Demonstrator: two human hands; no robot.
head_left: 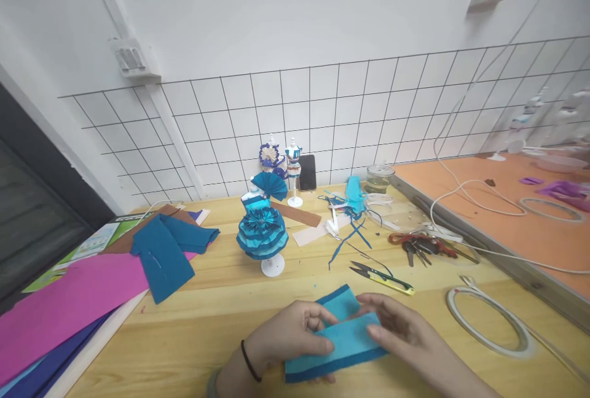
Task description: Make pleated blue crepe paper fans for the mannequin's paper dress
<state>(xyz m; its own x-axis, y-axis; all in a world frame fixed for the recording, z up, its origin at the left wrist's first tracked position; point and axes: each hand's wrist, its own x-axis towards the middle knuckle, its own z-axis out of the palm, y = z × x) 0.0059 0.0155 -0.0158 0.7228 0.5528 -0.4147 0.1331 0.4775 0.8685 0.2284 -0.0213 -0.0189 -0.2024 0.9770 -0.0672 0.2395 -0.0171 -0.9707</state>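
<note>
Near the counter's (221, 324) front edge, the left hand (290, 331) pinches the folded turquoise paper strip (343, 346) between thumb and fingers. The right hand (405, 333) lays its fingers flat, unclenched, on it. Uneven pressure could skew the fold or tear the paper.

A craft workshop: coloured paper sheets (69, 306), thread snips (380, 275), paper-dressed mannequins (262, 229) (wooden bench).

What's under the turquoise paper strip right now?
Wooden table shows around the turquoise paper strip. Fingertips of the left hand peek beneath its near edge; right hand rests on top. Anything else underneath is covered.
</note>
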